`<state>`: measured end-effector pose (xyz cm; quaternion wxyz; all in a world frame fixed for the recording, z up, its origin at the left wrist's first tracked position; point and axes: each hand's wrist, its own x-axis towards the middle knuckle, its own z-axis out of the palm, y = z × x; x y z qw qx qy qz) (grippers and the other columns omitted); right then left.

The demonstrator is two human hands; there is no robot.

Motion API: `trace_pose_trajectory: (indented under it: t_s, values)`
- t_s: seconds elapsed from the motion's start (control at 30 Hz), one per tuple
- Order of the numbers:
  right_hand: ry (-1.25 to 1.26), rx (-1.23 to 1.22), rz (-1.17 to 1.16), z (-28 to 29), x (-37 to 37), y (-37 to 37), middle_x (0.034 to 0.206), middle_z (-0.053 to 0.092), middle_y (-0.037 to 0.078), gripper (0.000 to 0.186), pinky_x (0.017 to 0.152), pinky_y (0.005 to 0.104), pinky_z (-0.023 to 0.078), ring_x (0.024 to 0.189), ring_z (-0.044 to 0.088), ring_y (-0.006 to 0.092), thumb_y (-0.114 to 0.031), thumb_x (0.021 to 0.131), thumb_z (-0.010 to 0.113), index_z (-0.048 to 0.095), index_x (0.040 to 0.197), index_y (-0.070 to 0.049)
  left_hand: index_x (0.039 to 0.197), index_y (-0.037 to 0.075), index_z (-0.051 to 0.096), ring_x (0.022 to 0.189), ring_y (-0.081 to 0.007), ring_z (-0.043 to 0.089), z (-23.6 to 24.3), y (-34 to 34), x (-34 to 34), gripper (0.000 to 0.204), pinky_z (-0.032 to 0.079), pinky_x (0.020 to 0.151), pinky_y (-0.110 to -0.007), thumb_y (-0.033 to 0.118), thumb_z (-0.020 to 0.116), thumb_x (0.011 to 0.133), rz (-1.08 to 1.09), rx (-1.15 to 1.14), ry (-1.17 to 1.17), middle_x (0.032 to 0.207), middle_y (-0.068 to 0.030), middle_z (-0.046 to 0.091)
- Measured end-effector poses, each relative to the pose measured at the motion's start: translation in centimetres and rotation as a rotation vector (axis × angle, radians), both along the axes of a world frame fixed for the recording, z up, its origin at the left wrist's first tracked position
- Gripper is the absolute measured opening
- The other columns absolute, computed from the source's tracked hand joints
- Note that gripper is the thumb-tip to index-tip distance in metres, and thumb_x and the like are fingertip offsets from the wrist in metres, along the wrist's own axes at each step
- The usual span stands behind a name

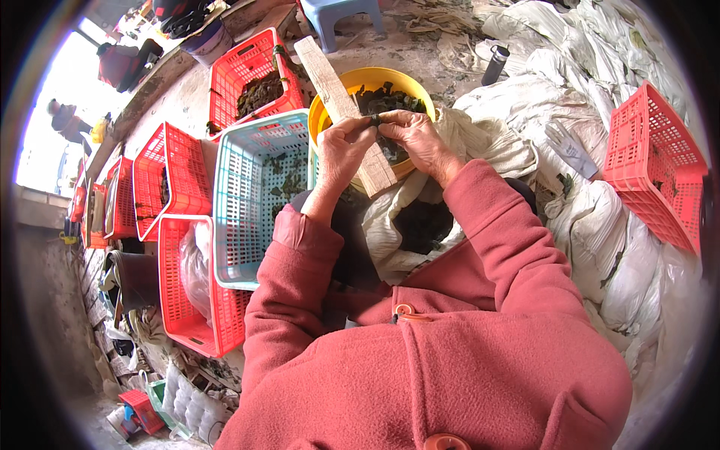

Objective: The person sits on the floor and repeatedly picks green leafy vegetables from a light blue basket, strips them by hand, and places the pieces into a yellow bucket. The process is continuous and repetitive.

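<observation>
My left hand (346, 148) and my right hand (421, 140) meet over a yellow bucket (396, 75). Both are closed, fingertips pinching a small dark piece (376, 120) whose kind I cannot make out. A pale wooden board (324, 73) lies slantwise across the bucket, under my left hand. Dark, leaf-like pieces (388, 99) fill part of the bucket behind the fingers. Just below it, an open white sack (381, 232) between my knees holds more dark material.
Left of the bucket stands a light-blue crate (244, 202) with dark scraps, amid several red crates (171, 180). White sacking (622, 262) spreads on the right with a red crate (656, 161), a glove (571, 150) and a dark bottle (495, 66). A blue stool (341, 15) stands at the back.
</observation>
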<state>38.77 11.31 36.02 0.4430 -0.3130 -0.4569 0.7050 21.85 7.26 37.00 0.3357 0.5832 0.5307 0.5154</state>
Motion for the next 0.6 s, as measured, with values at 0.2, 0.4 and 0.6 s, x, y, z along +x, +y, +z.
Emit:
trace_pose_trajectory:
  t_s: [0.2,0.4,0.6]
  values:
    - [-0.135,0.091,0.000,0.7,-0.3,-0.4,0.098,0.069,0.004,0.024,0.085,0.0252,0.050,0.089,0.063,0.0092,-0.003,0.083,0.072,0.069,0.106,0.000,0.098,-0.005,0.070,0.071,-0.0122,0.069,-0.3,0.2,0.2,0.017,0.054,0.066,-0.024,0.006,0.065,0.085,0.091,0.140,0.190,0.079,-0.0102,0.072]
    - [-0.181,0.152,0.059,1.3,-0.3,-0.7,0.103,0.067,0.004,0.031,0.087,0.0245,0.049,0.094,0.061,0.0093,-0.002,0.083,0.071,0.064,0.113,0.000,0.089,-0.001,0.068,0.067,-0.0231,0.067,0.0,0.4,-0.4,0.013,0.052,0.064,-0.032,0.009,0.065,0.082,0.181,0.338,0.436,0.075,-0.0134,0.067]
    - [-0.257,0.258,0.205,1.1,1.3,0.2,0.103,0.065,0.004,0.031,0.087,0.0246,0.048,0.096,0.060,0.0101,-0.004,0.084,0.070,0.062,0.114,0.000,0.086,0.001,0.067,0.071,-0.0316,0.065,-0.4,0.7,-2.0,0.010,0.051,0.066,-0.038,0.008,0.064,0.081,0.282,0.398,0.568,0.078,-0.0157,0.066]
